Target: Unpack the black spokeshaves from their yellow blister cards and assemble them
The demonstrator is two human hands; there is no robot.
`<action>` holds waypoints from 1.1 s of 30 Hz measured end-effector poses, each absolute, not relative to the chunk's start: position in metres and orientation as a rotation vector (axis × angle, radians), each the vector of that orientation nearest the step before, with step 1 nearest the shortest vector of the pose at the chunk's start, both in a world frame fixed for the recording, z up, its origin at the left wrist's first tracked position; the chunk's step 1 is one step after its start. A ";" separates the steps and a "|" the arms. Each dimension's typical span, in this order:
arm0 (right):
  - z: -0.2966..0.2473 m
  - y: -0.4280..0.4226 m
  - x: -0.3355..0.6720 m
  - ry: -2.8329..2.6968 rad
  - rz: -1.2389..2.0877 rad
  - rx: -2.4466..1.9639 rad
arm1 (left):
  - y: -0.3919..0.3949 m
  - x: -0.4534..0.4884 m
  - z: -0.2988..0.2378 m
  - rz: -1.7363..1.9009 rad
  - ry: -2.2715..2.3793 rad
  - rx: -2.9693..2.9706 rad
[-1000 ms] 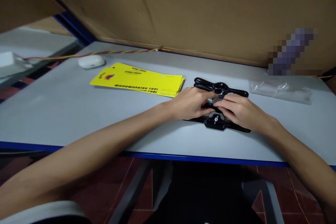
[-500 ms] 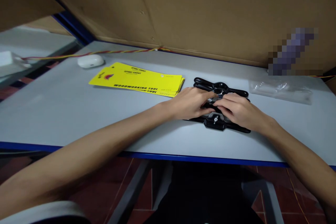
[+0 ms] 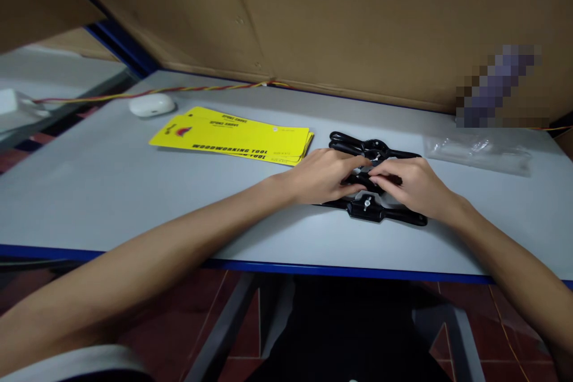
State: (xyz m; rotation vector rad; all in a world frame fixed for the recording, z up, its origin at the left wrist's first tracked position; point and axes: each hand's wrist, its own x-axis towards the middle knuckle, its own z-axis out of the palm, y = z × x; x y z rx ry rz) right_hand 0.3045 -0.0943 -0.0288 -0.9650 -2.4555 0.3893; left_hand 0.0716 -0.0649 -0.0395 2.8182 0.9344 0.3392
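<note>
Several black spokeshaves lie across the desk in front of me. My left hand (image 3: 329, 176) grips one in the middle of the group, a spokeshave (image 3: 364, 179) mostly covered by my fingers. At that tool's centre, the thumb and fingertips of my right hand (image 3: 412, 184) are pinched together; any small part between them is too hidden to name. Nearer to me lies another spokeshave (image 3: 367, 208), its bright wing screw facing up. Behind my hands rests a further black spokeshave (image 3: 377, 147), close against others.
Left of my hands is a stack of yellow cards (image 3: 233, 136) printed "Spoke Shave" and "Woodworking Tool". A white earbud case (image 3: 152, 105) sits beyond it. Clear plastic bags (image 3: 477, 155) lie at right. Twisted wires (image 3: 197, 90) run along the cardboard wall (image 3: 340, 30) behind the desk.
My right hand has shifted slightly right, its fingertips drawn back a little from the spokeshave's middle and closed tighter. My left hand holds its place.
</note>
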 end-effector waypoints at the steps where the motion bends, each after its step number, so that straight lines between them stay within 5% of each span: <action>1: -0.029 -0.094 0.305 -2.440 0.385 -0.966 | -0.065 0.071 -0.040 0.338 0.935 2.818; 33: -0.027 -0.093 0.321 -2.684 0.091 -0.907 | -0.063 0.065 -0.036 0.364 0.825 2.690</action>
